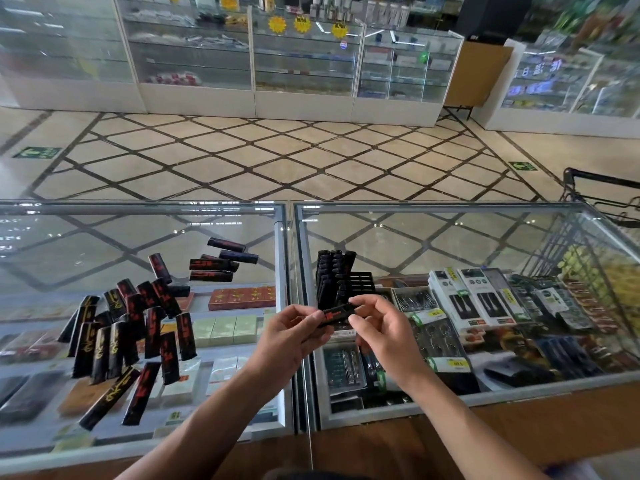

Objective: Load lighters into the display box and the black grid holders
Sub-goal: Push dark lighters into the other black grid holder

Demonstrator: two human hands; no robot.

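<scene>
A black lighter with red print (336, 314) lies sideways between both hands, just above the glass counter (450, 237). My left hand (291, 336) pinches its left end and my right hand (375, 323) pinches its right end. Right behind it stands a black grid holder (362, 284), its left part filled with upright black lighters (332, 275). Several loose black lighters with red or gold print (128, 327) lie scattered on the left glass top, and a few more lighters (221, 259) lie farther back.
Under the glass sit boxed goods, nail clippers and price tags (450, 363). A metal frame (289, 271) divides the two counter panes. A shopping cart (602, 199) stands at the far right. White glass showcases (304, 64) line the far side of the tiled floor.
</scene>
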